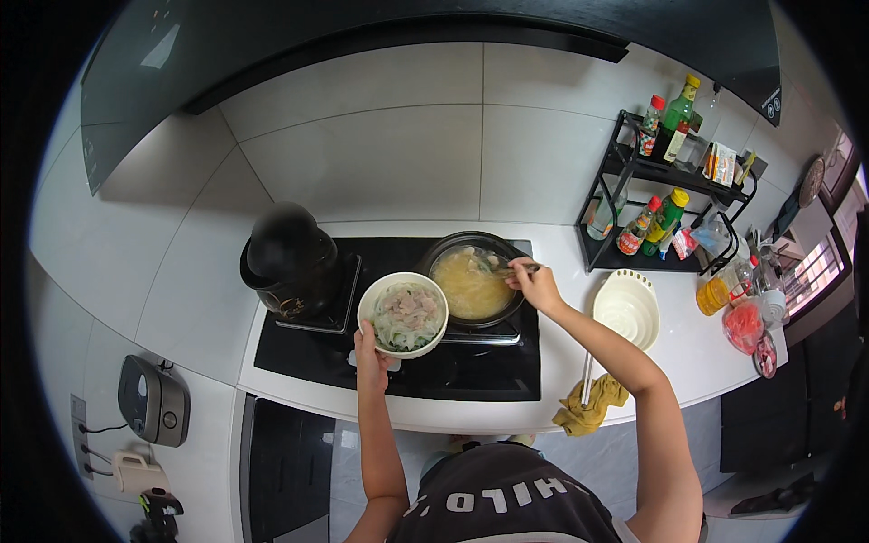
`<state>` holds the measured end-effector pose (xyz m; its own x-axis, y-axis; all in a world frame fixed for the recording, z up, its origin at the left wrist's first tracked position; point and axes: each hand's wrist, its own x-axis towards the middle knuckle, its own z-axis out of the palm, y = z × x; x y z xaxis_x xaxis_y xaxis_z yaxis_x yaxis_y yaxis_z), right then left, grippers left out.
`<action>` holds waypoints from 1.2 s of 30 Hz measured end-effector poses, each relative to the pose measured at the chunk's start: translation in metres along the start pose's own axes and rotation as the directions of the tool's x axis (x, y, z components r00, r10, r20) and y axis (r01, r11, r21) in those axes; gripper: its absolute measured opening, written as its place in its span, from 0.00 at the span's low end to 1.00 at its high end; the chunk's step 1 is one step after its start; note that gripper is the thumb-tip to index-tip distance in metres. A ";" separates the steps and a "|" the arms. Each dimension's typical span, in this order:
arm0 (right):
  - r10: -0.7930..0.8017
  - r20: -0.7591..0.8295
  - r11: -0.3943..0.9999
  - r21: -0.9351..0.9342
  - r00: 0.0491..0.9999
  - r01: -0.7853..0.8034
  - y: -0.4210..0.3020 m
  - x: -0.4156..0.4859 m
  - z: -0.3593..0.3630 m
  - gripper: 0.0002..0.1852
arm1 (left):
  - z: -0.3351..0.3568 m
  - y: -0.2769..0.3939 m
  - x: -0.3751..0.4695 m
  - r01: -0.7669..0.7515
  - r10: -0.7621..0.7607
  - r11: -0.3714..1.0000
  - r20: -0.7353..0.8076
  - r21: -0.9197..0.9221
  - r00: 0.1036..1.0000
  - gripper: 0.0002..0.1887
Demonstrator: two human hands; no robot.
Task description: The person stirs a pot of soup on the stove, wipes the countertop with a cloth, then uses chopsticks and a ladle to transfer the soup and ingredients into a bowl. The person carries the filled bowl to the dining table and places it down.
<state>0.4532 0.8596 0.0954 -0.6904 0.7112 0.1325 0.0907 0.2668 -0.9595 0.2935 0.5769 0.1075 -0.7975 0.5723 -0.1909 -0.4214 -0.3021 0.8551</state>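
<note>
My left hand holds a white bowl by its lower left side, above the black cooktop. In the bowl lie pale noodles, some greens and sliced meat. Just to its right, a dark pot sits on the right burner with cloudy yellowish broth in it. My right hand is closed on the handle of a utensil at the pot's right rim. The utensil's far end reaches into the broth, so its kind cannot be told.
A black lidded pot stands on the left burner. Right of the cooktop are a cream colander, white chopsticks and a mustard cloth at the counter's edge. A black rack holds sauce bottles; the range hood hangs above.
</note>
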 end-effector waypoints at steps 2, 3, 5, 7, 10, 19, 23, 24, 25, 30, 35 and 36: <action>0.116 -0.043 0.982 0.156 0.992 -0.108 -0.006 0.005 -0.004 0.11 | -0.001 0.000 0.001 0.020 -0.019 1.000 -0.035 0.018 0.999 0.21; 0.209 -0.063 0.950 0.251 0.976 -0.187 -0.010 0.007 -0.006 0.12 | -0.001 0.000 0.001 0.013 -0.012 1.000 -0.024 0.002 1.000 0.21; 0.240 -0.054 0.933 0.290 0.969 -0.215 -0.020 0.006 -0.011 0.13 | -0.003 -0.001 0.002 0.025 -0.024 1.000 -0.029 0.012 0.999 0.21; 0.265 -0.040 0.916 0.323 0.964 -0.238 -0.031 0.005 -0.016 0.12 | -0.003 -0.002 0.003 0.025 -0.025 1.000 -0.012 0.006 1.000 0.22; 0.241 -0.014 0.933 0.278 0.970 -0.228 -0.048 0.003 -0.020 0.12 | -0.004 -0.004 0.007 0.021 -0.021 1.000 0.013 -0.003 1.000 0.23; 0.179 0.030 0.955 0.237 0.983 -0.181 -0.108 0.004 -0.043 0.13 | -0.004 -0.010 0.024 0.055 -0.057 0.998 0.071 0.039 0.996 0.25; 0.181 0.047 0.964 0.189 0.982 -0.186 -0.138 0.007 -0.053 0.13 | 0.010 -0.011 0.028 0.046 -0.051 0.995 0.054 0.088 0.997 0.27; 0.147 0.036 0.967 0.205 0.988 -0.151 -0.145 0.007 -0.053 0.14 | 0.015 -0.012 0.028 0.007 -0.012 0.997 0.070 0.074 0.997 0.28; 0.149 0.040 0.968 0.198 0.988 -0.154 -0.153 0.007 -0.055 0.14 | 0.019 -0.014 0.029 0.034 -0.039 0.995 0.047 0.098 0.998 0.29; 0.127 0.082 0.980 0.146 0.988 -0.138 -0.188 0.005 -0.057 0.14 | 0.037 -0.020 0.041 0.068 -0.075 0.990 0.049 0.126 0.996 0.30; 0.113 0.144 0.979 0.152 0.983 -0.135 -0.206 -0.003 -0.050 0.14 | 0.059 -0.027 0.044 0.035 -0.044 0.993 0.079 0.115 0.996 0.34; 0.097 0.154 0.970 0.206 0.983 -0.128 -0.206 -0.006 -0.045 0.13 | 0.061 -0.027 0.044 0.030 -0.040 0.994 0.100 0.103 0.994 0.35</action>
<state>0.4712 0.8302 0.3032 -0.7809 0.6247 -0.0007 0.0282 0.0341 -0.9990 0.2963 0.6566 0.1055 -0.7326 0.6575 -0.1759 -0.3981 -0.2044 0.8943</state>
